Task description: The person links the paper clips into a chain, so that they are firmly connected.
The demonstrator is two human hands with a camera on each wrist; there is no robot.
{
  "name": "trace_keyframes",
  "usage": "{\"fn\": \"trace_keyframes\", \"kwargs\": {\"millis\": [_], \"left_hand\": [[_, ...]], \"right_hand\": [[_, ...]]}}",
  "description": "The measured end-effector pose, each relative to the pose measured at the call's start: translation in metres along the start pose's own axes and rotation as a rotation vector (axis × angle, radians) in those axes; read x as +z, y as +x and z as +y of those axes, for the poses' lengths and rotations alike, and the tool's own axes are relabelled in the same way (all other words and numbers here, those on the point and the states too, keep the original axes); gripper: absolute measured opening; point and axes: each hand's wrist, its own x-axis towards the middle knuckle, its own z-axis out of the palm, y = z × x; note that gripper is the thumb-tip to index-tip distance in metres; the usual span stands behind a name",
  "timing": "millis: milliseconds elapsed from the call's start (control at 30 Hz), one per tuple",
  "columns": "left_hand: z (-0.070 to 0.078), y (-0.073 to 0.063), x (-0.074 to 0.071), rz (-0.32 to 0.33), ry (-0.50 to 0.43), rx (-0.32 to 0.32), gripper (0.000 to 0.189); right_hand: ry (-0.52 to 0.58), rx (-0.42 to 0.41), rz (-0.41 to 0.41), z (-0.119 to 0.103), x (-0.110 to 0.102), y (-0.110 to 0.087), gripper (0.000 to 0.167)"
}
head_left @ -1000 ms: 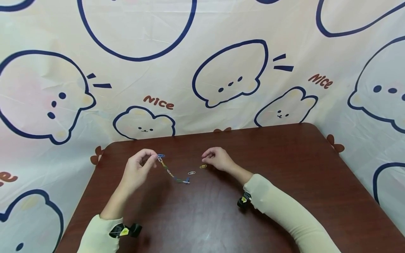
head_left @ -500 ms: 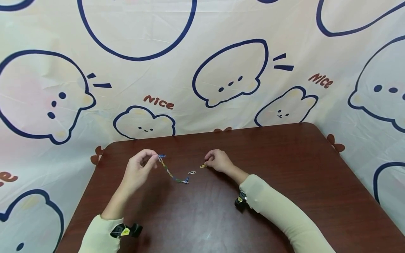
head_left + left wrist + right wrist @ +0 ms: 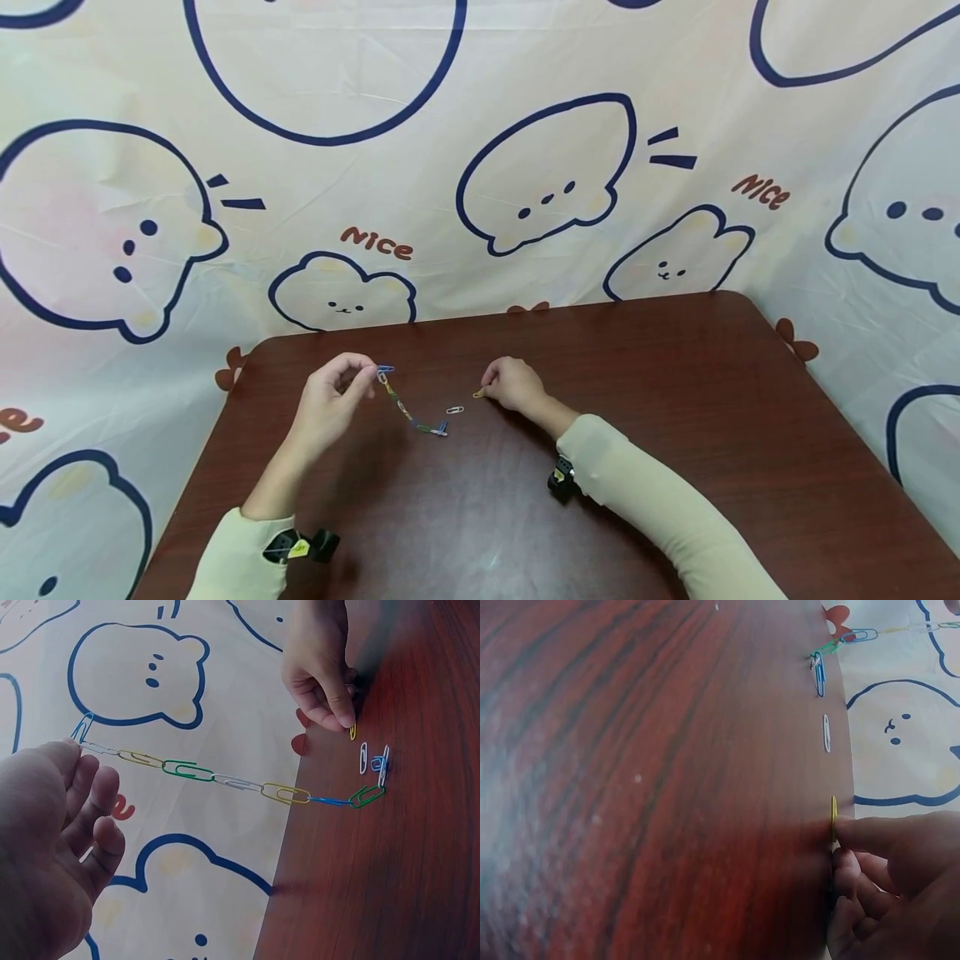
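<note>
A chain of linked coloured paper clips (image 3: 187,771) slopes from my left hand (image 3: 330,400) down to the table. Its upper end, a blue clip (image 3: 84,727), is pinched between my left thumb and index finger. The lower end, with white and blue clips (image 3: 440,430), rests on the tabletop. Over to the right, my right hand (image 3: 517,385) is at the table surface, thumb and fingertip pinching a loose yellow paper clip (image 3: 834,817), which they partly cover. Between that hand and the chain's end lies a loose white paper clip (image 3: 454,410).
A dark brown wooden table (image 3: 480,517) lies beneath both hands. Behind and beside it hangs a pale cloth (image 3: 420,192) printed with cartoon outlines, close to the table's far edge. Black wrist cameras are strapped over both sleeves.
My right hand has come down and slightly left onto the yellow paper clip, and its fingers now pinch it. My left hand and the chain have barely moved.
</note>
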Motion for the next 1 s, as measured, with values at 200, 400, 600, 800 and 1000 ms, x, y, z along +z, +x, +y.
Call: {"fn": "trace_keyframes", "kwargs": {"millis": [200,400,600,800,1000], "left_hand": [[0.0018,0.0007,0.0003,-0.005,-0.002,-0.011,0.008],[0.0021,0.0012,0.0003,-0.007,-0.001,-0.013,0.008],[0.0022,0.0031,0.0014,-0.01,0.0,-0.016,0.008],[0.0034,0.0036,0.0021,-0.018,0.005,-0.025,0.009],[0.0049,0.0018,0.0011,-0.014,0.0,-0.02,0.009]], "right_hand": [[-0.022,0.004,0.007,0.0013,0.0037,0.0012,0.014],[-0.05,-0.01,-0.002,0.0008,0.0045,0.0013,0.019],[-0.102,-0.007,-0.012,0.0002,0.0055,0.0017,0.02],[-0.109,-0.011,-0.048,-0.0009,0.002,-0.0006,0.018],[-0.084,-0.065,-0.06,0.0005,-0.0009,-0.0034,0.016]]}}
